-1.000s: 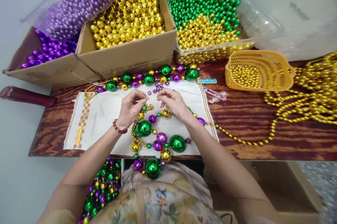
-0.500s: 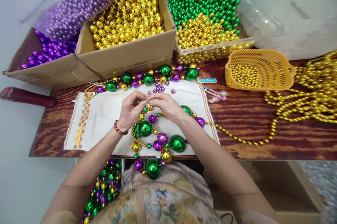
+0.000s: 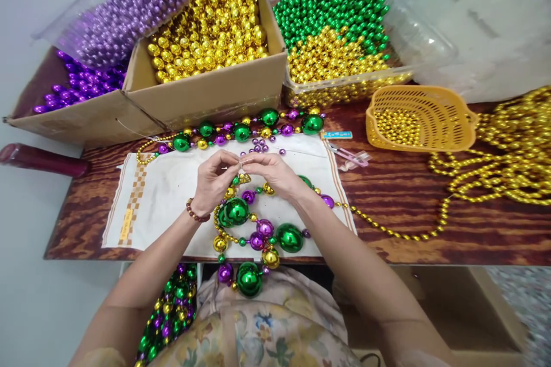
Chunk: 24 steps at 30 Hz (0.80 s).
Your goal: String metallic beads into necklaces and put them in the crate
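Scanning from the left, I see a dark red tube (image 3: pixel 41 159) lying off the counter's (image 3: pixel 430 200) edge, then a cardboard box of purple beads (image 3: pixel 77 82) with a clear bag of lilac beads (image 3: pixel 124 11) resting on top. Beside it sits a cardboard box of gold beads (image 3: pixel 210 25). Below these, a white cloth (image 3: pixel 159 194) is spread on the wooden counter, and a finished bead strand (image 3: pixel 241 128) of green, purple and gold lies along its far edge.

Over the middle of the cloth my left hand (image 3: pixel 213 180), with a beaded bracelet (image 3: pixel 194 213) at the wrist, pinches shut on the end of the beaded garland (image 3: pixel 258 229). My right hand (image 3: pixel 273 172) meets it fingertip to fingertip, pinched narrow on the same spot; what passes between them is too fine to make out. The garland loops below both hands across the cloth and hangs over the counter's near edge, with a large green ball (image 3: pixel 248 278) lowest.

Further right stands a clear tub of green and gold beads (image 3: pixel 336 34), then small scissors (image 3: pixel 350 154), an orange basket (image 3: pixel 419 117) holding small gold beads, and a pile of gold bead chain (image 3: pixel 503 166) trailing back toward the cloth.
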### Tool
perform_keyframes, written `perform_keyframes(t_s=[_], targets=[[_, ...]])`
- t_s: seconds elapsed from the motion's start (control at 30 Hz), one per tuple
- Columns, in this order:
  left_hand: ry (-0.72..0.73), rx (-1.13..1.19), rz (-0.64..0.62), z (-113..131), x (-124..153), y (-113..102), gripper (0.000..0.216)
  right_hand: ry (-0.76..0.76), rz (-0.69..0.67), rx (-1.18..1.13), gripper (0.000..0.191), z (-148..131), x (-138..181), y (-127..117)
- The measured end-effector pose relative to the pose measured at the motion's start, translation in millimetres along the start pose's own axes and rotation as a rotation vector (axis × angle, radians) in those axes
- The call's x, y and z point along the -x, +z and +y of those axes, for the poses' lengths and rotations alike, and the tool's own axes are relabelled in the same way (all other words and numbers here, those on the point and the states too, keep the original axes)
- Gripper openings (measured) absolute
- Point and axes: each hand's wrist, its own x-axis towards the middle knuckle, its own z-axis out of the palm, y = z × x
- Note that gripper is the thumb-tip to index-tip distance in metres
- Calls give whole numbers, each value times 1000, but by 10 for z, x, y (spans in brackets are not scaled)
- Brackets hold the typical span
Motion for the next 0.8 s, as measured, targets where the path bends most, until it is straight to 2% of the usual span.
perform_keyframes(t_s=[0.2, 0.4, 0.47, 0.53, 0.63, 0.7, 0.73, 0.8], targets=[[25, -30, -13, -1, 2, -16, 16, 115, 27, -204, 12, 47, -23, 43], [-6, -9, -16, -6, -8, 2, 18, 125, 3, -175, 12, 47, -22, 71], [-8, 3, -17, -7, -12, 4, 19, 78, 20, -89, 11, 53, -41, 62], [-16, 17, -9, -9, -16, -3, 19, -16, 78, 137, 8, 50, -59, -14], [-51, 30, 23, -15, -20, -19, 17, -129, 305, 672, 8, 34, -58, -238], [-68, 49, 40, -19, -24, -22, 17, -105, 435, 898, 10, 20, -29, -372], [-71, 60, 43, -21, -26, -18, 17, -80, 430, 908, 11, 13, -9, -405], [-73, 74, 34, -23, -29, 0, 16, -62, 274, 740, 14, -4, 31, -383]])
